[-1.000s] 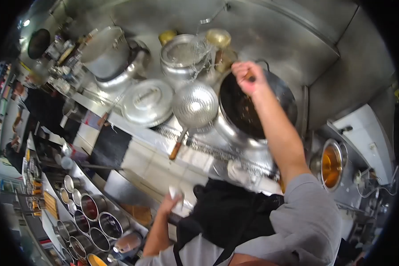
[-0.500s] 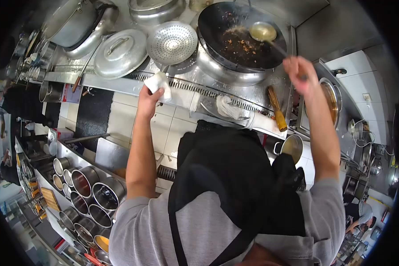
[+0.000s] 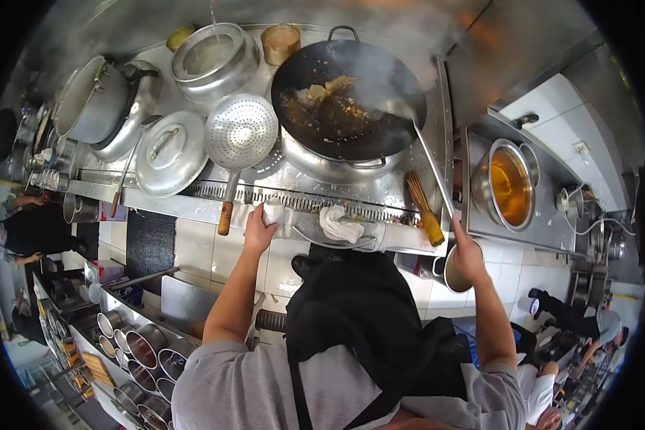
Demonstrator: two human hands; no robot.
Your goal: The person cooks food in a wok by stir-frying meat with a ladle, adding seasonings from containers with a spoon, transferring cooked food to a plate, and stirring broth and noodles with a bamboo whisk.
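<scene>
My right hand (image 3: 468,252) is closed around the end of a long-handled ladle (image 3: 431,159). The ladle's bowl sits inside the black wok (image 3: 315,140), partly veiled by steam. Browned bits of food (image 3: 340,97) lie in dark liquid in the wok. At the stove's front edge, my left hand (image 3: 259,231) grips a folded white cloth (image 3: 273,211). Just left of that hand, a perforated strainer (image 3: 241,132) rests on the stove, its wooden handle jutting over the edge and untouched.
Left of the strainer are a metal lid (image 3: 170,154) and a large pot (image 3: 89,104). A bamboo brush (image 3: 424,211) and a crumpled cloth (image 3: 340,224) lie along the front edge. To the right stands a bowl of amber liquid (image 3: 510,188). Other people work at both sides.
My right hand has come down and back toward me with the ladle. My left hand has left the strainer's handle, keeping the cloth. Steam over the wok is thicker, and the view has shifted.
</scene>
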